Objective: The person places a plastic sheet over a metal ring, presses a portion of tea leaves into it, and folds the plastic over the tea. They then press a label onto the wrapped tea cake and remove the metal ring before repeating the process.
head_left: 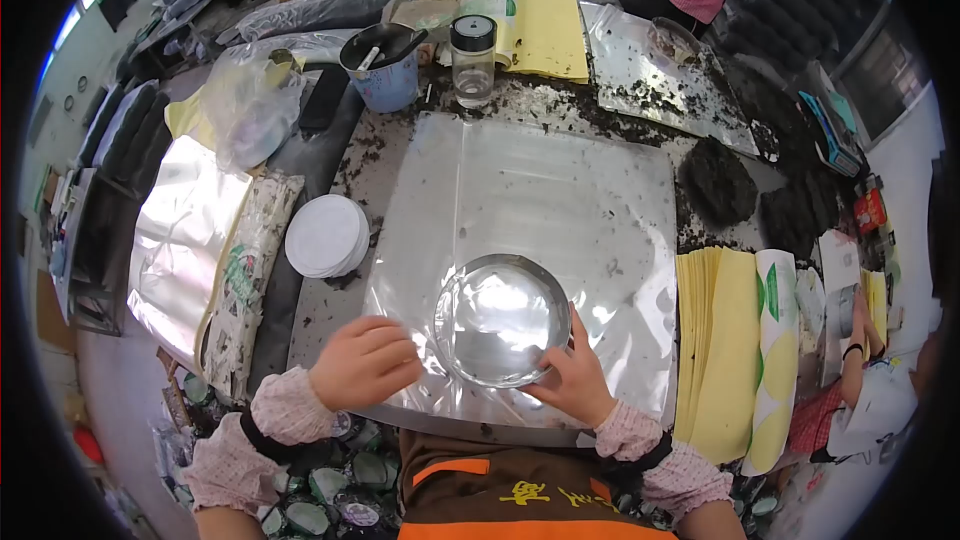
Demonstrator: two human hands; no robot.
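A round shallow dish with a shiny metal-like rim (503, 320) lies on the clear plastic sheet (560, 190) in the middle of the table. My right hand (575, 375) grips the dish's lower right edge, thumb on the inside and fingers along the rim. My left hand (368, 364) is to the left of the dish, apart from it, with its fingers curled together; whatever is in them, if anything, is hidden. Left of the sheet sits a stack of white round discs (327, 236).
Behind the sheet stand a blue bucket (386, 80) and a lidded glass jar (473, 70). Yellow sheets (715, 340) lie at the right, silvery packets (185, 240) at the left. Dark clumps (716, 182) lie at the back right. A co-worker's hand (862, 325) shows at the far right.
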